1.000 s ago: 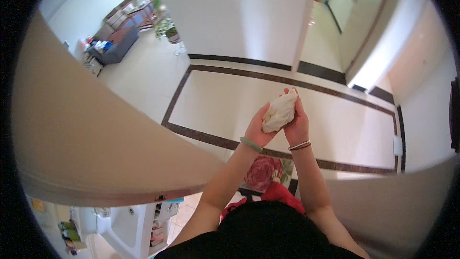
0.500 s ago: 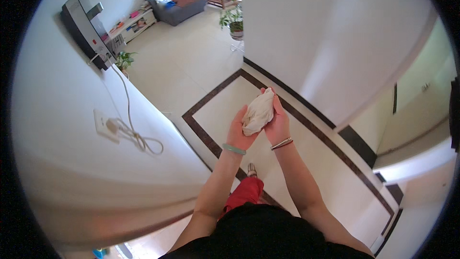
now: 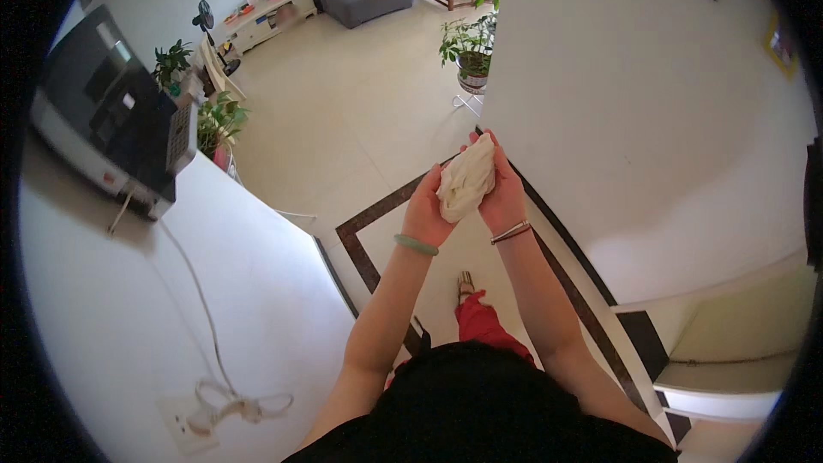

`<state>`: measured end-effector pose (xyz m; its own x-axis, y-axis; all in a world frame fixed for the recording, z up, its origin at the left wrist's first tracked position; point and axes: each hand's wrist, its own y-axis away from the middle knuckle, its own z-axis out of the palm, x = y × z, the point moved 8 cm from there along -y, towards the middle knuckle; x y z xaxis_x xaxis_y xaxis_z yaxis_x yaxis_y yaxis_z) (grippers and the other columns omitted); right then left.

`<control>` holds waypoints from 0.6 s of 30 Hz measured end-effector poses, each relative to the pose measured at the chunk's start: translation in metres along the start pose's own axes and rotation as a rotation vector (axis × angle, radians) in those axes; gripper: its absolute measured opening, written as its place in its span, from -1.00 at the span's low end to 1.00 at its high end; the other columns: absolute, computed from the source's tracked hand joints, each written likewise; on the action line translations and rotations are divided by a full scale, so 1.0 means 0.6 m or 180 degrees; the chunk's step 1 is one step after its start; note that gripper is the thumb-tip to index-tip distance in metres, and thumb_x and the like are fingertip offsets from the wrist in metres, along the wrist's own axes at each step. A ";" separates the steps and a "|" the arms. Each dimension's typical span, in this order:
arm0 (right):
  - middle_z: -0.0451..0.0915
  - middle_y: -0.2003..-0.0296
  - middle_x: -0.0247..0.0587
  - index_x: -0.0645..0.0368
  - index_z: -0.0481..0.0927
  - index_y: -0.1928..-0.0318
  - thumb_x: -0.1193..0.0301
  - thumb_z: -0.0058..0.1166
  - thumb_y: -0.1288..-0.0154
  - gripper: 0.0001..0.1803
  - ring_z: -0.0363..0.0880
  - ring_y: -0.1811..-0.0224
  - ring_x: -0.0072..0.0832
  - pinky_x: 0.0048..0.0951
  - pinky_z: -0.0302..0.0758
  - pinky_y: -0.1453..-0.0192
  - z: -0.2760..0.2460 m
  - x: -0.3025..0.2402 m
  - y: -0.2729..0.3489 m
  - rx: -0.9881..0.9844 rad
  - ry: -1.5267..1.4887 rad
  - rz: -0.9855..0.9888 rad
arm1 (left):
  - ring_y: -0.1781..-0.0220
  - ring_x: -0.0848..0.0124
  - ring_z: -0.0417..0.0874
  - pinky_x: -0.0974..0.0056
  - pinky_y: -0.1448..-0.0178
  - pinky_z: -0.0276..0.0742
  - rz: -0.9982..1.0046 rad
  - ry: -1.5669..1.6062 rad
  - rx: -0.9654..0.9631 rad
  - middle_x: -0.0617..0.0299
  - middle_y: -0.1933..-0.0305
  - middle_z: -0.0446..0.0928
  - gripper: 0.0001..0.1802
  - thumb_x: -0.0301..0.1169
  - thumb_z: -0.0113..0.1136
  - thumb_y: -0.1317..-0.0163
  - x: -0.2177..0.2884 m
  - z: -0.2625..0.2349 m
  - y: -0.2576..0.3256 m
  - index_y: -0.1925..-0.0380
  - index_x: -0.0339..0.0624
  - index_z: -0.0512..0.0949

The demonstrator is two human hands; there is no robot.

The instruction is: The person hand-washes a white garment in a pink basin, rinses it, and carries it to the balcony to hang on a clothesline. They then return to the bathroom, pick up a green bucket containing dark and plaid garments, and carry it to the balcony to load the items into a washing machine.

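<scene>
A bunched cream-white cloth [image 3: 467, 180] is held at the centre of the frame, clamped between the left hand [image 3: 426, 210] and the right hand [image 3: 504, 197], which are pressed together around it above the tiled floor [image 3: 343, 129]. The cloth is judged light, soft and limp, not fragile; it is best gripped by the gathered bulk, since loose folds would droop.

Left hand [image 3: 426, 213], right hand [image 3: 500, 199] — raised together, fingers curled.
</scene>
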<state>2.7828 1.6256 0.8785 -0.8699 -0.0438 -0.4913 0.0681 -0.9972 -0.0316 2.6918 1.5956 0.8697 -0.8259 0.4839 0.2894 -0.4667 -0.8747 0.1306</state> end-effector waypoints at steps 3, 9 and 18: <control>0.31 -0.31 -0.19 0.10 0.25 -0.35 0.21 -0.23 -0.53 -0.52 0.34 -0.27 -0.25 -0.13 0.34 -0.35 -0.009 0.021 -0.135 -0.0109 -0.0045 0.0158 | -0.24 0.28 0.49 0.15 -0.33 0.40 0.0242 -0.0118 0.0157 0.17 -0.21 0.47 -0.56 -0.18 -0.16 -0.48 0.076 -0.042 -0.108 -0.20 -0.21 0.38; 0.41 -0.22 -0.12 0.13 0.33 -0.26 0.20 -0.21 -0.52 -0.57 0.39 -0.24 -0.23 -0.12 0.38 -0.32 0.002 0.121 -0.414 -0.0246 -0.0228 0.0706 | -0.23 0.23 0.49 0.10 -0.34 0.42 0.0889 -0.0100 0.0645 0.12 -0.21 0.47 -0.59 -0.24 -0.09 -0.45 0.262 -0.101 -0.281 -0.18 -0.22 0.39; 0.58 0.09 -0.19 0.20 0.48 -0.05 0.21 -0.01 -0.44 -0.65 0.56 0.03 -0.37 -0.30 0.52 -0.10 0.025 0.274 -0.772 0.0008 0.0338 0.1286 | -0.14 0.32 0.54 0.20 -0.27 0.47 0.1785 -0.0206 0.0876 0.14 -0.09 0.53 -0.69 -0.38 0.02 -0.40 0.560 -0.174 -0.502 -0.06 -0.28 0.46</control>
<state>2.6011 2.0791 0.8257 -0.7183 -0.4253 -0.5507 0.3923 -0.9012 0.1843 2.5219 2.0247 0.8286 -0.8966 -0.0460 0.4404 0.1378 -0.9742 0.1789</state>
